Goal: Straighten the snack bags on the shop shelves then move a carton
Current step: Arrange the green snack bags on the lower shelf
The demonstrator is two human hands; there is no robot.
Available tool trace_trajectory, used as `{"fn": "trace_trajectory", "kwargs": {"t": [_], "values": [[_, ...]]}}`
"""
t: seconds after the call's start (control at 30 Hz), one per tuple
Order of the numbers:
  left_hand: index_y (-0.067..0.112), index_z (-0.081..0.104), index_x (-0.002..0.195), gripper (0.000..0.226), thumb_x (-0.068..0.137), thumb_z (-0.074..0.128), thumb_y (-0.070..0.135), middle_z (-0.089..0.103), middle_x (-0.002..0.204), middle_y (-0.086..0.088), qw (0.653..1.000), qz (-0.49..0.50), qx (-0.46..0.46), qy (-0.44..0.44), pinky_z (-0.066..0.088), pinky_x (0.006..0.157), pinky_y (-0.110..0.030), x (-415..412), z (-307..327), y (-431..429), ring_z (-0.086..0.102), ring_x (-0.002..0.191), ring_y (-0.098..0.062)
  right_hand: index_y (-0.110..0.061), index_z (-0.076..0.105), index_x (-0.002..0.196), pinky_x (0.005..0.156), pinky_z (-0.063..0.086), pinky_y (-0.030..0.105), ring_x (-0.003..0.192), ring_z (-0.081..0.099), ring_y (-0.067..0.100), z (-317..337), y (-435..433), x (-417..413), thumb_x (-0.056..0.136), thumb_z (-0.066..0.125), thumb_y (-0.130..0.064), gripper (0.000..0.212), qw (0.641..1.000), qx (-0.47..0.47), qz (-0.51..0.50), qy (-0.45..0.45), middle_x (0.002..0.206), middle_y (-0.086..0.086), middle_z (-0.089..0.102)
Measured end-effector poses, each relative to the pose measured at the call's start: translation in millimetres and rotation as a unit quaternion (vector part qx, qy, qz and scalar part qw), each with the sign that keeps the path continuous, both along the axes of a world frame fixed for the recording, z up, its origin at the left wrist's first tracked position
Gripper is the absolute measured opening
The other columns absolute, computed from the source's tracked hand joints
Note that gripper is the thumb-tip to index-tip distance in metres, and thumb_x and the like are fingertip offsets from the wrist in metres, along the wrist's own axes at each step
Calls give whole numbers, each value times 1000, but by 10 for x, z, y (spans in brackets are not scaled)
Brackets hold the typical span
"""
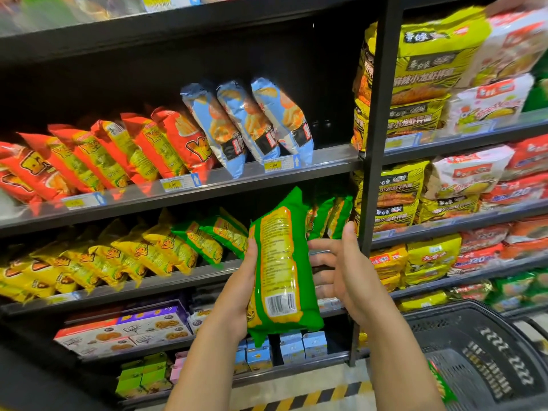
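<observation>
Shelves (332, 160) behind; green-yellow snack bag (281, 271) upright, barcode low, left hand (237, 295) gripping.

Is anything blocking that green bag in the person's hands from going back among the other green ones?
Nothing visible does. The left hand holds the green bag right in front of the shelved green bags; the right hand sits open beside it. The bag hides the spot behind it.

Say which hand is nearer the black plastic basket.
Right: the right hand is up-left of the black plastic basket; left hand, gripping the green snack bag, is farther left.
</observation>
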State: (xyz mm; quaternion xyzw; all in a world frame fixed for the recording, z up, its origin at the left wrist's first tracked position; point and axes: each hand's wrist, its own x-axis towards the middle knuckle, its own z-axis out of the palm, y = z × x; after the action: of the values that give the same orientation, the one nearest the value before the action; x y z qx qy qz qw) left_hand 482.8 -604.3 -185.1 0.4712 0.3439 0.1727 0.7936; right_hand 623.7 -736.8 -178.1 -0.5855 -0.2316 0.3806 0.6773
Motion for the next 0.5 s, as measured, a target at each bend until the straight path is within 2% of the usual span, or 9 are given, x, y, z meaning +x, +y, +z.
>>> {"fn": "trace_trajectory", "kwargs": {"t": [0.07, 0.17, 0.23, 0.3, 0.4, 0.5], "values": [[14, 66, 138, 75, 95, 46, 72, 71, 131, -20, 999, -6, -15, -27, 54, 101, -52, -9, 17, 1, 71, 119, -37, -12, 66, 123, 58, 58, 36, 73, 75, 25, 23, -15, 4, 95, 18, -74, 83, 1000, 16, 13, -2, 99, 12, 79], [14, 66, 137, 72, 96, 45, 69, 72, 130, -19, 999, -12, 7, -33, 53, 102, -52, 2, 52, -8, 71, 118, -36, -14, 66, 124, 63, 61, 39, 80, 76, 27, 12, -7, 10, 90, 21, -77, 84, 999, 14, 29, -15, 102, 11, 79], [18, 67, 135, 64, 98, 44, 66, 75, 126, -15, 998, -15, 54, -18, 55, 101, -51, 15, 101, -37, 73, 115, -33, -23, 70, 122, 80, 64, 49, 96, 77, 30, 5, 11, 5, 88, 25, -80, 79, 998, -1, 47, -36, 108, 8, 78], [24, 65, 136, 57, 99, 47, 64, 77, 124, -8, 993, -16, 118, -7, 56, 101, -50, 36, 124, -59, 75, 114, -29, -32, 72, 119, 95, 59, 51, 107, 75, 24, -13, 12, -11, 89, 36, -81, 67, 994, -19, 77, -80, 114, 1, 78], [34, 61, 136, 58, 93, 59, 72, 76, 125, 4, 976, 3, 220, 11, 54, 104, -55, 59, 125, -95, 74, 114, -21, -31, 64, 127, 103, 56, 49, 109, 74, 10, -41, -2, -39, 87, 67, -61, 50, 989, -28, 84, -122, 119, -10, 77], [36, 58, 134, 49, 91, 65, 59, 75, 126, 10, 962, -9, 272, 1, 53, 107, -54, 44, 113, -91, 72, 116, -15, -28, 63, 130, 103, 57, 48, 112, 73, 10, -92, -29, -9, 88, 79, -37, 45, 989, -13, 69, -134, 121, -9, 76]]}}
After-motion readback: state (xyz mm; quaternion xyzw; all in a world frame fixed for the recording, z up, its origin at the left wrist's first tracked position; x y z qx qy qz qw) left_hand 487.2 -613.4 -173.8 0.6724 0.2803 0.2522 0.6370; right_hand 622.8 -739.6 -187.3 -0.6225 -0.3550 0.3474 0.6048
